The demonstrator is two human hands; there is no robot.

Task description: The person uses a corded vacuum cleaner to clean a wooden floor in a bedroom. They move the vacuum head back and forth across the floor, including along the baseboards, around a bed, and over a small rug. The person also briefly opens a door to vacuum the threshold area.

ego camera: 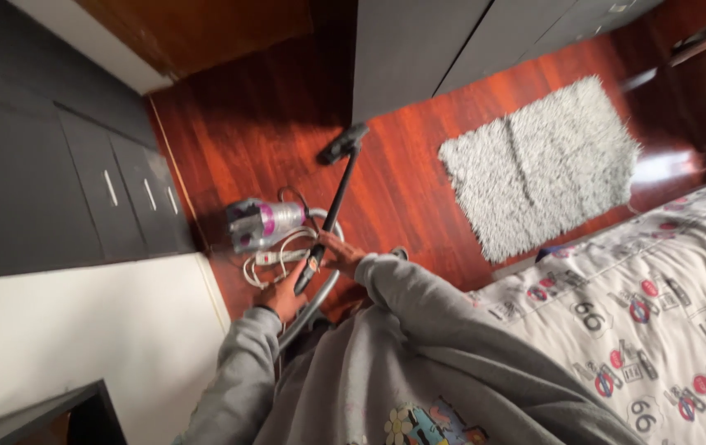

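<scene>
Head view: vacuum wand (335, 206) steeply tilted, nozzle-up

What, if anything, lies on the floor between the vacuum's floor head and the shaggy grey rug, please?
Nothing visible does. The floor head sits on bare red wood floor, and the strip between it and the rug looks clear. Both hands, left hand and right hand, grip the wand near its handle.

Colours around the vacuum cleaner

Silver vacuum cleaner (262, 221) with purple accents and a black wand (332, 206); red-brown wood floor (246, 124); shaggy grey rug (538, 161); grey sweatshirt (419, 363); white bedspread (641, 321) with red-and-black badge print.
</scene>
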